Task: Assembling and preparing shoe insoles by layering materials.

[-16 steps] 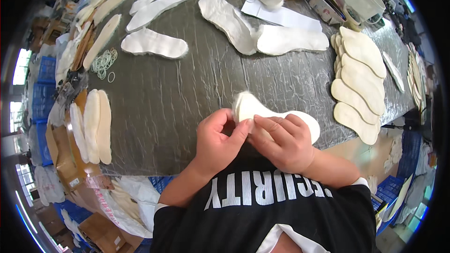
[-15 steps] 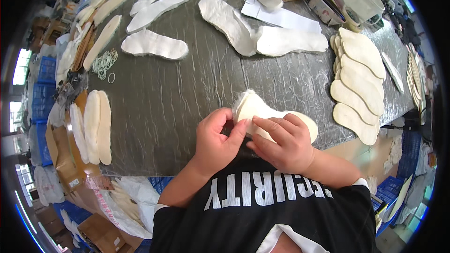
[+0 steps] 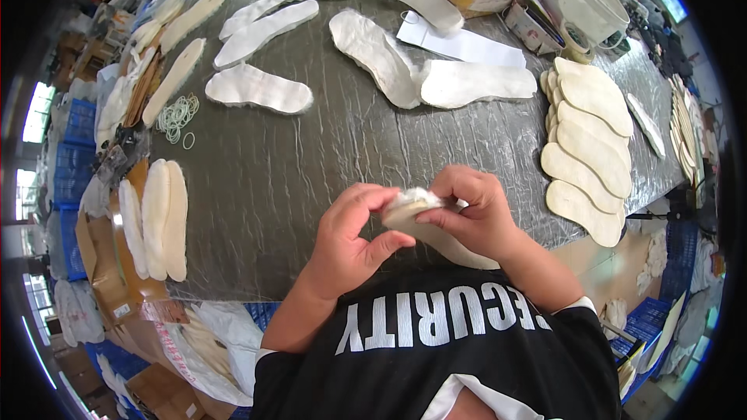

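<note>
Close to my body, a cream insole [image 3: 445, 247] with white fleece at its edge is tilted up, one end toward me. My right hand [image 3: 476, 214] grips that raised end, thumb on the cream face and fingers behind. My left hand [image 3: 350, 237] is at the other side of the same end; its fingertips touch or nearly touch the fleece, and the thumb stands apart from the fingers. Whether one or two layers are held is hard to make out. The insole's lower part dips toward the table edge, partly hidden by my right hand.
White fleece insoles [image 3: 260, 89] lie spread across the far side of the dark table [image 3: 257, 163]. Overlapping cream insoles [image 3: 583, 162] are stacked at right. Rubber bands [image 3: 178, 113] and more insoles [image 3: 157, 218] lie at left. A scissors box [image 3: 467, 1] and white bucket [image 3: 591, 4] stand at the back.
The insole has been tilted up from lying flatter, its fleece end now nearer me. My right hand has moved up onto that end; the left thumb has come off it.
</note>
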Available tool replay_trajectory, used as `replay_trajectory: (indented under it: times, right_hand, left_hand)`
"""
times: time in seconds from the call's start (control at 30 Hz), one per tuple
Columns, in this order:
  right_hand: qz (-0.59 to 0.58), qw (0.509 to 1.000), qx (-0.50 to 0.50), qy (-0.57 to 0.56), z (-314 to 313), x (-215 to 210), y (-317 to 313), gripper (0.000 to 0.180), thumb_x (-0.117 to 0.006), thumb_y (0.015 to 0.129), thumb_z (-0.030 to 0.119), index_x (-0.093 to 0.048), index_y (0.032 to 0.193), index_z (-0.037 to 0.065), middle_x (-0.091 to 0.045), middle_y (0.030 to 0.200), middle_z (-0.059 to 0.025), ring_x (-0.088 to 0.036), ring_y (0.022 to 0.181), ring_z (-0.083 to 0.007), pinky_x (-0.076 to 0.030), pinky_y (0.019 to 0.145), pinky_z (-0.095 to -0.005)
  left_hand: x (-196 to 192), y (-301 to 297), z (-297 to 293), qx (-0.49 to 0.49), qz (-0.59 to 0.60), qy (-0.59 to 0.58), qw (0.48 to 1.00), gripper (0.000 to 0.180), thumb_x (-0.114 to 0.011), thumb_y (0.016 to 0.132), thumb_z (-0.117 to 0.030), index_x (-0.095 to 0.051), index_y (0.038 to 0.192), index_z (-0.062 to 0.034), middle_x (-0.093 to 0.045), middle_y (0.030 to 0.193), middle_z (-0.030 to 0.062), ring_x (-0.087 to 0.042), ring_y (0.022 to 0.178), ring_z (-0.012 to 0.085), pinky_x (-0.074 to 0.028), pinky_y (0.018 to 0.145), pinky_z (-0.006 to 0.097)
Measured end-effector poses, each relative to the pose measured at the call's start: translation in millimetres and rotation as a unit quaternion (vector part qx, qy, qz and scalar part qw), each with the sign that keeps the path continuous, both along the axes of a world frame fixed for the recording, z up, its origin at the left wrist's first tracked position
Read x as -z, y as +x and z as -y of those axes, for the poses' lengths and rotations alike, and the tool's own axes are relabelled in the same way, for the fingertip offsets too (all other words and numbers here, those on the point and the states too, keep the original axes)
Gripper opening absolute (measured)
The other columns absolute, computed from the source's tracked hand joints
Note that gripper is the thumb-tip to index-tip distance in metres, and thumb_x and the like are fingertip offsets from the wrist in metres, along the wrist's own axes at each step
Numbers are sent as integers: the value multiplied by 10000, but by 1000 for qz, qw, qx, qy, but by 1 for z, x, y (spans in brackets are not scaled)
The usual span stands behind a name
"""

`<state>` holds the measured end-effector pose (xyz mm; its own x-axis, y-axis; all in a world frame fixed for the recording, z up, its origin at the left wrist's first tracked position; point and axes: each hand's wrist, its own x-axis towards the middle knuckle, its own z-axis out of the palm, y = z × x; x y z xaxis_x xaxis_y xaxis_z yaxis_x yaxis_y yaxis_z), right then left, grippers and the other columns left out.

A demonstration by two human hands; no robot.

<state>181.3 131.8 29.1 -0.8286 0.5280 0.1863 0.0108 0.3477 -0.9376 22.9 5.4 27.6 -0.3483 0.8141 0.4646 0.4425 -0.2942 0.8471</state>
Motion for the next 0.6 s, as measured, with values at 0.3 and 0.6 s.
replay_trajectory:
  times: [0.3,0.6]
  right_hand:
    - [106,982,-94,-126,-12,6,2,382,-802,780,244,-607,992,-6,-633,789,-95,-589,675,-176,-473,624,-327]
    - [209,940,-202,-178,-28,6,-7,294,-642,932,317,-599,982,30,-601,764,-36,-544,693,-133,-437,642,-314]
  left_hand:
    - [38,-13,10,53,185,-61,979,146,-699,887,-114,-615,902,5,-595,778,24,-531,686,99,-436,626,244]
    - [59,-16,19,82,302,-126,941,159,-621,924,-19,-586,1077,-2,-642,1023,41,-601,930,101,-489,846,248]
